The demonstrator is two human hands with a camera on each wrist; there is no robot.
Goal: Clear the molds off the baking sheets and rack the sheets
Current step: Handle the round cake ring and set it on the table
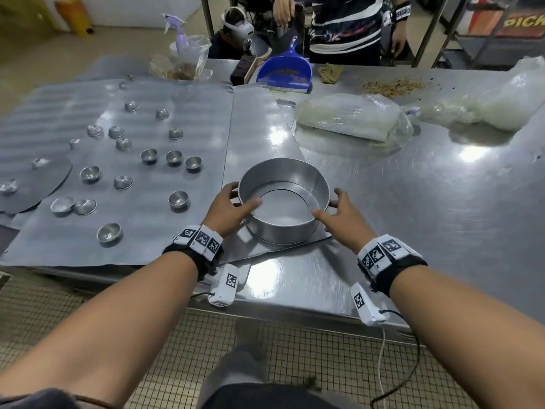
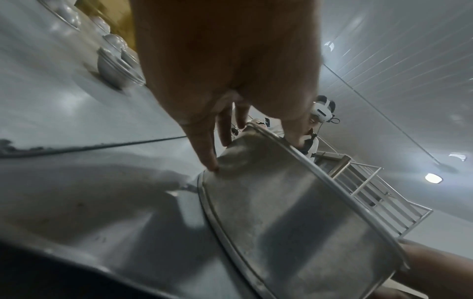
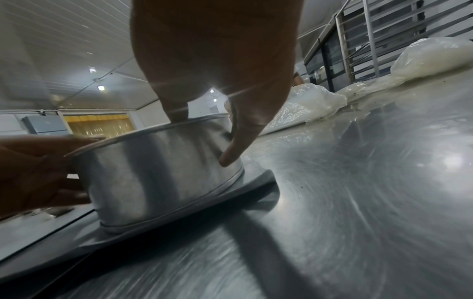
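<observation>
A round metal cake pan (image 1: 283,230) stands on a flat baking sheet (image 1: 253,134) near the table's front edge. My left hand (image 1: 237,202) grips its left wall, thumb inside the rim and fingers outside. My right hand (image 1: 328,206) grips the right wall the same way. The left wrist view shows my fingers (image 2: 204,145) on the pan (image 2: 294,212). In the right wrist view a finger (image 3: 230,155) lies against the pan (image 3: 153,172). Several small cup molds (image 1: 178,199) are scattered over a larger baking sheet (image 1: 141,249) to the left.
Plastic bags of white material (image 1: 348,116) lie behind the pan and at the far right. A blue dustpan (image 1: 284,72) and a spray bottle (image 1: 180,33) stand at the table's back edge, where people stand. A metal rack (image 3: 384,30) stands beyond the table.
</observation>
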